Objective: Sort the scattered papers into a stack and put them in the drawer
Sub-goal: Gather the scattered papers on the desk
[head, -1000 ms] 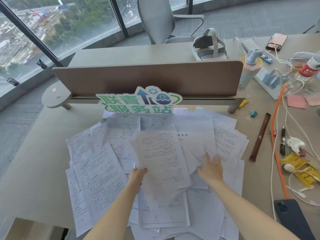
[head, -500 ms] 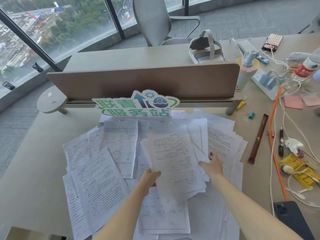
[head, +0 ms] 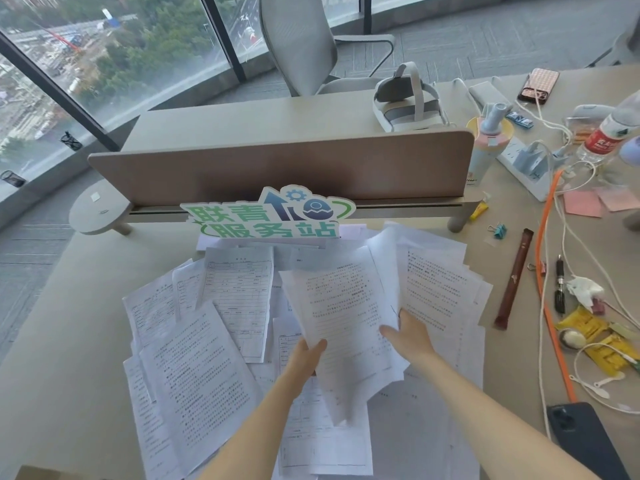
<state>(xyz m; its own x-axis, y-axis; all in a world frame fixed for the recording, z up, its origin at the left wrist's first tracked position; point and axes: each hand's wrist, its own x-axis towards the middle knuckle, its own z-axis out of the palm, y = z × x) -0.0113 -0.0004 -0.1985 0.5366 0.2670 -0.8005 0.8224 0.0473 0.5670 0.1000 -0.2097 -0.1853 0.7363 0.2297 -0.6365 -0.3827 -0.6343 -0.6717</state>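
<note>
White papers (head: 194,358) mostly unsorted; small bundle (head: 346,327) pinched by left hand (head: 306,358), right hand (head: 408,337); drawer unseen.

We lifted the sheaf (head: 343,327) off the scattered papers (head: 194,368) and swung it toward one o'clock, gathering more sheets.

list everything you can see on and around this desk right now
papers: many, white, scattered mid-desk
held sheaf: one, white, between both hands
sign: one, green and white, behind papers
divider: one, tan, across desk
headset: one, white, far side
chair: one, grey, by window
dark phone: one, near right edge
orange cable: one, right
pink notes: two, right
left hand: grips sheaf's left edge
right hand: holds sheaf's right edge
</note>
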